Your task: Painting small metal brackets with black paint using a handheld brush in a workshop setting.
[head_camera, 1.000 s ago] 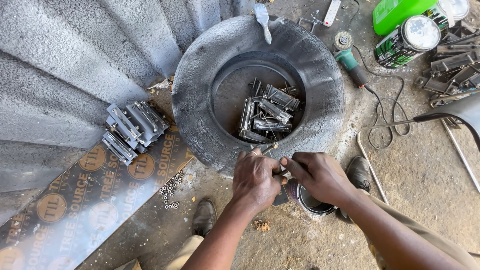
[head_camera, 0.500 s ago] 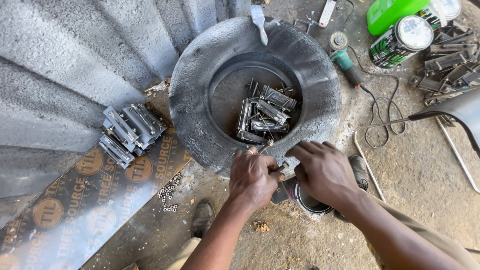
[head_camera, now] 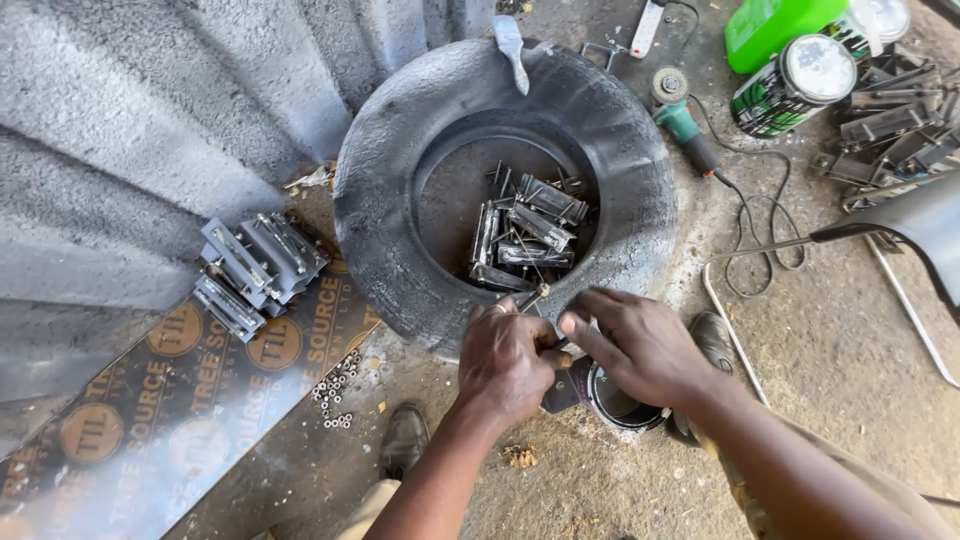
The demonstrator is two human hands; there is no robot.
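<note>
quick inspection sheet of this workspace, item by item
surface: bare dusty concrete floor, printed board lying at left
job's things: small metal part gripped between both hands at the tyre rim; grey metal brackets piled inside the tyre
clutter: second bracket stack, loose nuts, open tin, paint cans, green container
grippers: left hand and right hand both closed on the part
cables: angle grinder cord coiled loose on floor
surroundings: corrugated metal sheet, shoes

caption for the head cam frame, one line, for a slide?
Both hands, left hand and right hand, work a small metal part at the rim of a tyre holding grey metal brackets.
</note>
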